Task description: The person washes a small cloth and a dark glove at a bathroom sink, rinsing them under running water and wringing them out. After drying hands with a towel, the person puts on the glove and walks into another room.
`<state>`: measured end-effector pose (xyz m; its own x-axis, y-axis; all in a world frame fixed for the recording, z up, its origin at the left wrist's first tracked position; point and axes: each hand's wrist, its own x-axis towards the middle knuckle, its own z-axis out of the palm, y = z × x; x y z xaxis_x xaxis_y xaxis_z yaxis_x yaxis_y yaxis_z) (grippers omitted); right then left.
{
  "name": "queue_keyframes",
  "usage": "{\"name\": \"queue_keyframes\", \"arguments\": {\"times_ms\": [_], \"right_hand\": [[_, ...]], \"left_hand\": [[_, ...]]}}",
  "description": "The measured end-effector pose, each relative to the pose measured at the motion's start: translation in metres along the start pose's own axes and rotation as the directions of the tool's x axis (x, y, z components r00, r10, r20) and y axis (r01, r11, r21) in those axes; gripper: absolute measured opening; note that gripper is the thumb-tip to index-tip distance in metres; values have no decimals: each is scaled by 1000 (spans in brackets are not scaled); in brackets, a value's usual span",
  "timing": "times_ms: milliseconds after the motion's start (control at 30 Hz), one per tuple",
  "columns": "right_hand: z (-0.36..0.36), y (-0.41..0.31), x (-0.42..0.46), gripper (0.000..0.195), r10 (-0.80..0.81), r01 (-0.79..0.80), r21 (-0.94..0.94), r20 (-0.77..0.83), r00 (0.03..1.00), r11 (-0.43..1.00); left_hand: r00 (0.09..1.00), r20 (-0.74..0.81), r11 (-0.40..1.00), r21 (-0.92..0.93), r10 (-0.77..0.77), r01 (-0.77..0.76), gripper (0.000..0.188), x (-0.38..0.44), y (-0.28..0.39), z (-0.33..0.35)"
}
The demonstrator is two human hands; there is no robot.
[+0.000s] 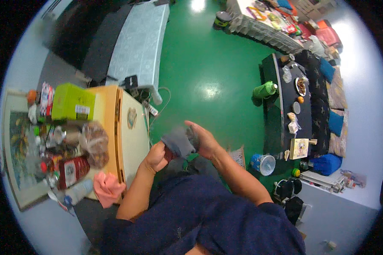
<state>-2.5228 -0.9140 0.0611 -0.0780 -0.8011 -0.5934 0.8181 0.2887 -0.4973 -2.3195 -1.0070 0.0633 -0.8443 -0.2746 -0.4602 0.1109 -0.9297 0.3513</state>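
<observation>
Both of my hands are in front of my body, over the green floor. A grey cloth (178, 142), blurred by motion, spans the gap between them. My left hand (157, 156) has its fingers curled around the cloth's left end. At the cloth's other end is my right hand (205, 140), with the thumb side raised and the palm against a darker bunched part; whether its fingers close on it cannot be told. A pink cloth (108, 188) hangs at the cabinet's edge, to the left of my left forearm.
Left stands a wooden cabinet (134, 127) with a green box (73, 102), bottles and bags on top. Beyond it is a cloth-covered table (138, 44). At right are a black table (287, 95) with a plate of food (301, 86), a green flask (264, 90) and a waste bin (263, 164).
</observation>
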Motion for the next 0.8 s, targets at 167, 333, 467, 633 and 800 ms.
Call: {"name": "queue_keyframes", "arguments": {"times_ms": [167, 333, 467, 633, 800], "right_hand": [[1, -71, 4, 50, -184, 185, 0, -60, 981, 983], [-9, -137, 18, 52, -294, 298, 37, -84, 952, 954], [-37, -191, 58, 55, -360, 365, 86, -66, 931, 927], [-51, -286, 85, 54, -432, 427, 167, -5, 902, 889], [-60, -374, 118, 53, -462, 448, 209, 24, 886, 869]], "left_hand": [[994, -85, 986, 148, -65, 77, 44, 52, 40, 13], [992, -90, 957, 267, -93, 114, 40, 122, 77, 37], [998, 68, 931, 364, -3, -22, 43, 188, 109, 45], [996, -31, 961, 261, -87, 92, 47, 250, 170, 148], [997, -4, 980, 184, -81, 80, 49, 323, 212, 187]]}}
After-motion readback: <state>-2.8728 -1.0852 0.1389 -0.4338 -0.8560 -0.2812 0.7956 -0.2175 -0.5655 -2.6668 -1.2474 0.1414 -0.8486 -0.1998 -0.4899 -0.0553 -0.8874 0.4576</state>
